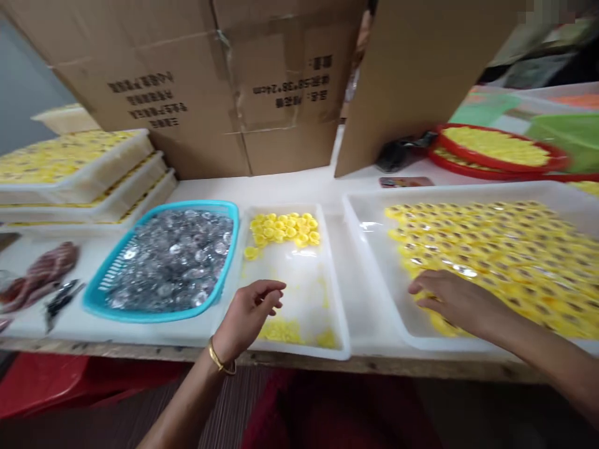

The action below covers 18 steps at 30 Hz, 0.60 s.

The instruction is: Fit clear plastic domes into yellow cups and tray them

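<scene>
My left hand (253, 310), with a gold bracelet (219, 360) at its wrist, hovers over the small white tray (344, 330). Its fingers are loosely curled, index and thumb a little apart, and nothing shows between them. Small yellow cup-shaped pieces (281, 229) are heaped at that tray's far end; yellow crumbs lie near its front. My right hand (444, 296) reaches into the large white tray (374, 262), fingers bent downward and apart, at the near left edge of rows of yellow pieces with dark centres (496, 262). No held piece is visible there.
Left of the small tray is a blue basket (229, 262) of clear, shiny pieces. Stacked filled trays (107, 193) stand farther left. Cardboard (281, 143) walls the back. Red round trays (556, 163) of yellow pieces sit back right. A red stool (56, 380) is below the table edge.
</scene>
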Each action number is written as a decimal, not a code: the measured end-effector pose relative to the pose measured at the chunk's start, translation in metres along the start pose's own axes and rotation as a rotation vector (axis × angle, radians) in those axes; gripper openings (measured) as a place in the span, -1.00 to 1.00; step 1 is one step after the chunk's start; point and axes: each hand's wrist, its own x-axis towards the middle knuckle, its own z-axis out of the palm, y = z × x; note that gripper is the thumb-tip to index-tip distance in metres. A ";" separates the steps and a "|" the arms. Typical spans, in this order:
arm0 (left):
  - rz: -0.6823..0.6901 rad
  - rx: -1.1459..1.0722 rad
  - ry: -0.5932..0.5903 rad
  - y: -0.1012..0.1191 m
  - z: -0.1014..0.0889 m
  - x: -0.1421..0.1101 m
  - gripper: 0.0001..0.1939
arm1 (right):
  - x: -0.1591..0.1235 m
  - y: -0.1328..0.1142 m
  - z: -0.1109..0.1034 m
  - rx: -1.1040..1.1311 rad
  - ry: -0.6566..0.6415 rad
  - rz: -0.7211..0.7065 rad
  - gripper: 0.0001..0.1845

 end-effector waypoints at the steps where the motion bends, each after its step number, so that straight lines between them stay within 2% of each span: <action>1: 0.042 0.034 0.051 0.002 -0.012 0.002 -0.67 | 0.003 -0.004 -0.001 0.021 0.052 -0.016 -0.91; 3: 0.129 0.150 0.211 0.005 -0.045 0.008 -0.69 | 0.008 -0.028 -0.009 0.067 0.160 -0.040 -0.89; 5: 0.161 0.370 0.402 0.004 -0.083 0.017 -0.68 | 0.014 -0.069 -0.019 0.146 0.213 -0.074 -0.84; 6: 0.137 0.530 0.452 0.002 -0.101 0.023 -0.67 | 0.020 -0.093 -0.023 0.202 0.216 -0.130 -0.81; 7: 0.079 0.713 0.433 -0.001 -0.117 0.028 -0.67 | 0.027 -0.118 -0.025 0.249 0.198 -0.200 -0.80; 8: 0.005 0.880 0.366 -0.006 -0.130 0.034 -0.68 | 0.035 -0.142 -0.025 0.290 0.155 -0.277 -0.80; 9: -0.033 0.954 0.311 -0.011 -0.139 0.039 -0.71 | 0.045 -0.166 -0.022 0.322 0.107 -0.335 -0.81; 11: -0.074 1.041 0.215 -0.023 -0.146 0.048 -0.72 | 0.069 -0.207 -0.011 0.348 0.051 -0.411 -0.84; 13: -0.074 1.078 0.166 -0.035 -0.144 0.054 -0.66 | 0.092 -0.240 0.004 0.309 0.031 -0.434 -0.80; 15: -0.083 1.115 0.137 -0.047 -0.137 0.057 -0.63 | 0.113 -0.263 0.021 0.156 0.046 -0.429 -0.73; 18: -0.106 1.138 0.110 -0.059 -0.133 0.059 -0.68 | 0.134 -0.284 0.042 0.058 0.052 -0.408 -0.69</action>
